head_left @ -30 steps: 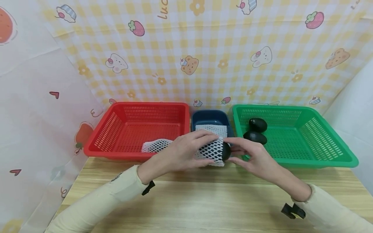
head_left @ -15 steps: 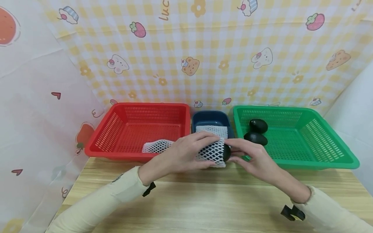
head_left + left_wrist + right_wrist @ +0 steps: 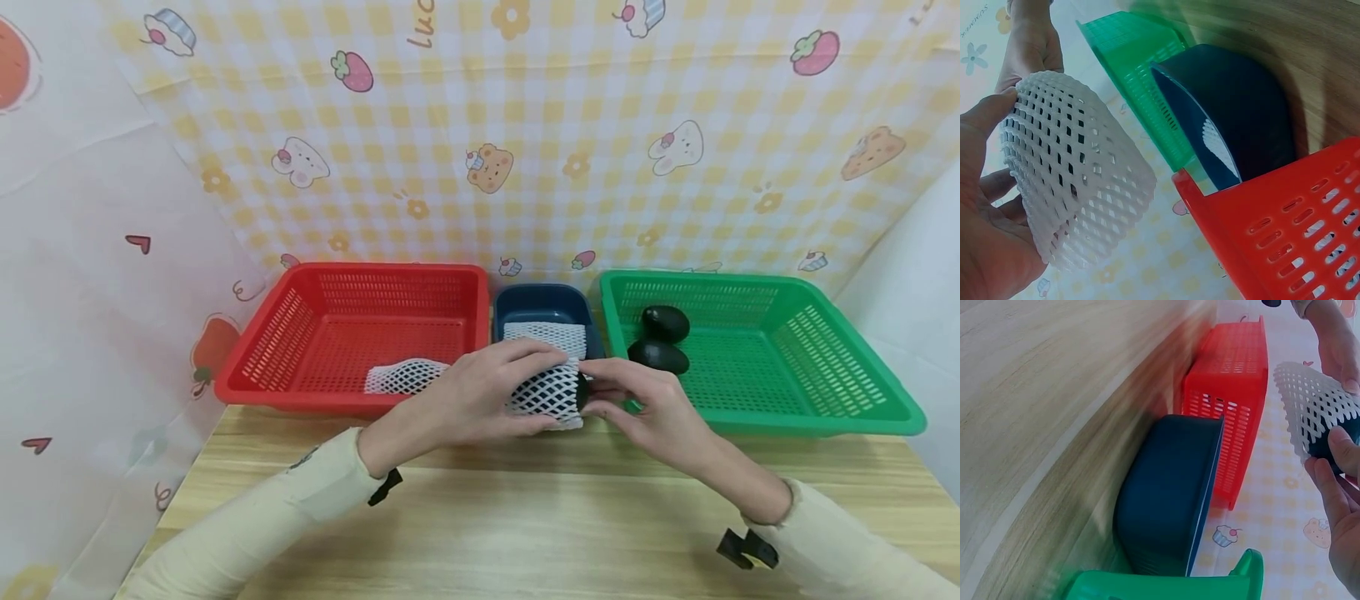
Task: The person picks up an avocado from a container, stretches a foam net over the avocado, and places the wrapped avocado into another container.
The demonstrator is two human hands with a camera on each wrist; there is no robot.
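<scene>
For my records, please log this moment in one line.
left hand: holds foam net; right hand: holds avocado; avocado: partly inside net

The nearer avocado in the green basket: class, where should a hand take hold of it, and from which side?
Probably best around the right half of the nearer avocado, coming from above and the right. It lies roughly left to right in the green basket, its left end close to the basket's left wall and the other avocado directly behind it, so its right end looks freest.
</scene>
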